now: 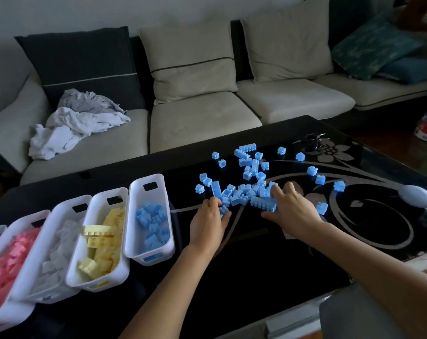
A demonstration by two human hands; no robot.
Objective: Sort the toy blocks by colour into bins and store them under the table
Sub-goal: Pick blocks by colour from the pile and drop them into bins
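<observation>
Blue blocks [244, 192] scattered on glossy black table [256, 253], pale, studded, mixed sizes

The room is dim, lit by soft daylight that seems to come from the right. The glossy black glass desk [256, 253] shows pale reflections along its near right edge. Wide-angle distortion bends the white plastic bins [148, 216] at left, where the frame edge blurs slightly.
</observation>
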